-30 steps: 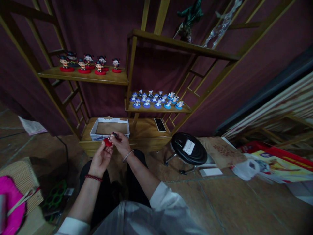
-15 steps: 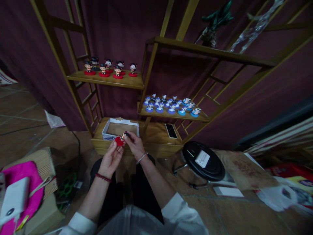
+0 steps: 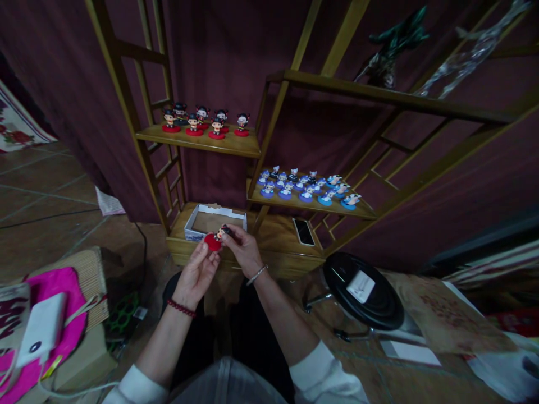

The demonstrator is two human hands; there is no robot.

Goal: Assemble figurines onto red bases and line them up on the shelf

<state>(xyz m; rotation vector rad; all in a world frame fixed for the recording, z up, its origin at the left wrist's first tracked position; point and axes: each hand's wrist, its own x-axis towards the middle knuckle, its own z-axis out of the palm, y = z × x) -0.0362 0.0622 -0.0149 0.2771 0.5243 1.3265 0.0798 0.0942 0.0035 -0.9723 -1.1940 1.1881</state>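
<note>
Both hands hold one small figurine (image 3: 219,238) with a round red base and a dark-haired head. My left hand (image 3: 197,272) grips the red base from below. My right hand (image 3: 243,251) pinches the head end from the right. They are raised in front of an open white cardboard box (image 3: 193,222) on the lowest wooden shelf. Several matching red-based figurines (image 3: 205,120) stand on the upper left shelf. On the middle shelf stand several blue-based figurines (image 3: 305,188).
A wooden shelf unit (image 3: 236,147) stands against a dark red curtain. A phone (image 3: 304,231) lies on the bottom shelf, right of the box. A black round stool (image 3: 379,303) with a white card on it is at right. A pink bag (image 3: 63,331) sits at lower left.
The view has swung left, so shelves and stool sit further right in frame. Both hands keep holding the same red-based figurine in front of the box.
</note>
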